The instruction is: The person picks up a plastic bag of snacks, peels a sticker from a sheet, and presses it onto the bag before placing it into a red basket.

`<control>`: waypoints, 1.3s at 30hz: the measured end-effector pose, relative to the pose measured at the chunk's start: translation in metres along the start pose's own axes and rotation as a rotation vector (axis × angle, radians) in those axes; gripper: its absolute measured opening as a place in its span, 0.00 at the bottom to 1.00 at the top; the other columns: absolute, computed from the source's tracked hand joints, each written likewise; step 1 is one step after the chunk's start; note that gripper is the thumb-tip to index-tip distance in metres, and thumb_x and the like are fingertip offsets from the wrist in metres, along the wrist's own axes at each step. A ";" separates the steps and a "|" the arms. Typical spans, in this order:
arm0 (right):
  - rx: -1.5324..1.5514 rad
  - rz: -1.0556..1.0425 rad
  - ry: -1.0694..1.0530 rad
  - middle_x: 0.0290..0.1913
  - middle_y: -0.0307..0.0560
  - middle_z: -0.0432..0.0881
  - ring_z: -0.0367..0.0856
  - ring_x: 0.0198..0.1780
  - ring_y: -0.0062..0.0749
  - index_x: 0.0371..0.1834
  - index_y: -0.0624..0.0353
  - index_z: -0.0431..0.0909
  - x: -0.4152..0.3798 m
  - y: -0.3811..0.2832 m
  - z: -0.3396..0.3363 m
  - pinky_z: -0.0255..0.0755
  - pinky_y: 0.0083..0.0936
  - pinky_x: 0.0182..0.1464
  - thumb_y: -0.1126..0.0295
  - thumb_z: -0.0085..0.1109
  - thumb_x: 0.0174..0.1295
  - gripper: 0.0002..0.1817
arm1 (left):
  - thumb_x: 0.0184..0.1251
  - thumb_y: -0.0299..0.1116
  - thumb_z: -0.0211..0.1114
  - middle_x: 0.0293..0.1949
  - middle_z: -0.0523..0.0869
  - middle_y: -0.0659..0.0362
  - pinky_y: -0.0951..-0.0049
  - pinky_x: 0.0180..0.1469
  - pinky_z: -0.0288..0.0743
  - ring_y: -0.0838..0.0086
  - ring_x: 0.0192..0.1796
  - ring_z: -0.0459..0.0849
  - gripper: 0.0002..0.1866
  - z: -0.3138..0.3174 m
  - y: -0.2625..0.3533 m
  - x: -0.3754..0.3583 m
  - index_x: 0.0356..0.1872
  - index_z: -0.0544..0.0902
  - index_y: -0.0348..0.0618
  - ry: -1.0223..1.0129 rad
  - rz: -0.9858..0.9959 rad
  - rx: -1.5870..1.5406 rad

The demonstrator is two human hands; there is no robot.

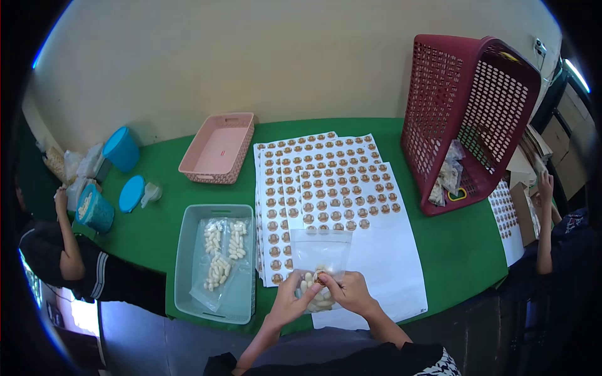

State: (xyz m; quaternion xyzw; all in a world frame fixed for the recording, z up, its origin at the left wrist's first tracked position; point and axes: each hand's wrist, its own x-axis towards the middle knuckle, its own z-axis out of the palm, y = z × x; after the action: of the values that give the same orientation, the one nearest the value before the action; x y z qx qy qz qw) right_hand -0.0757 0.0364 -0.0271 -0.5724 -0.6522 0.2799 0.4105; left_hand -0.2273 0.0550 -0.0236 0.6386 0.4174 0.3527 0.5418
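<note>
The clear bag [323, 243] is right in front of the person, above the near part of the paper sheets, and it has fat white bits in it. The biggest thing I see is the bench [454, 254], all green on top. Next comes a big dark red basket [433, 94] on the right, full of little holes, with its open side facing right. Small bags [448, 175] and a yellow loop [457, 194] are inside it. One person [47, 257] is at the left end, and another person [561, 235] is at the right end. White paper sheets [389, 263] lie on top of each other in the middle, with rows and rows of round brown stickers. To their left is a pale green tray [184, 263], and in it lie bags of white bits [216, 272]. Past that tray is a pink tray [216, 145]. Farther left I see two blue tubs [121, 150], and the nearer one has pale stuff in it. A round blue lid [132, 194] lies close by, next to a little see-through cup [151, 193]. The left hand [292, 302] and the right hand [353, 292] are close together, and both hold the clear bag. Their fingers are pinched in narrow, with the thumbs near one small round brown sticker [320, 277] at the bag.
</note>
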 end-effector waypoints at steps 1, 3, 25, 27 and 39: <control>0.003 0.006 -0.016 0.12 0.50 0.72 0.72 0.15 0.40 0.14 0.59 0.76 0.000 0.001 0.000 0.62 0.29 0.17 0.60 0.51 0.54 0.17 | 0.54 0.37 0.58 0.29 0.77 0.55 0.76 0.38 0.66 0.76 0.35 0.74 0.15 0.000 0.002 0.001 0.35 0.71 0.35 0.009 -0.014 -0.006; -0.081 -0.012 -0.043 0.11 0.50 0.71 0.72 0.15 0.41 0.12 0.60 0.75 -0.002 0.005 -0.001 0.62 0.29 0.17 0.62 0.51 0.54 0.17 | 0.53 0.38 0.59 0.27 0.76 0.53 0.74 0.35 0.66 0.75 0.33 0.73 0.16 -0.001 0.004 0.000 0.33 0.71 0.34 0.029 0.019 0.265; 0.339 0.009 -0.076 0.28 0.46 0.71 0.71 0.30 0.29 0.34 0.65 0.70 -0.005 0.002 -0.003 0.66 0.22 0.35 0.61 0.54 0.52 0.16 | 0.55 0.29 0.57 0.22 0.79 0.62 0.84 0.28 0.67 0.85 0.26 0.74 0.07 0.005 -0.010 -0.005 0.30 0.77 0.35 0.097 -0.042 -0.064; 0.436 0.009 -0.084 0.31 0.45 0.72 0.71 0.33 0.26 0.35 0.64 0.71 -0.007 0.001 0.001 0.65 0.21 0.37 0.63 0.57 0.51 0.15 | 0.55 0.29 0.58 0.22 0.78 0.63 0.85 0.27 0.66 0.86 0.26 0.73 0.06 0.006 -0.009 -0.007 0.29 0.77 0.36 0.102 -0.029 -0.062; 0.743 0.343 -0.062 0.30 0.40 0.76 0.71 0.33 0.15 0.34 0.64 0.72 -0.008 0.004 0.010 0.66 0.15 0.36 0.72 0.56 0.52 0.08 | 0.53 0.33 0.60 0.25 0.78 0.60 0.82 0.30 0.68 0.83 0.28 0.73 0.12 0.007 -0.021 -0.007 0.35 0.75 0.35 0.047 -0.148 -0.349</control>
State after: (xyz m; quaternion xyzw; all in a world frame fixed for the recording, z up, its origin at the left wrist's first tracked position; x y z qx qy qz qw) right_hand -0.0822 0.0306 -0.0375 -0.4769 -0.4140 0.5781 0.5168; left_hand -0.2268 0.0470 -0.0450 0.4940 0.4084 0.3938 0.6588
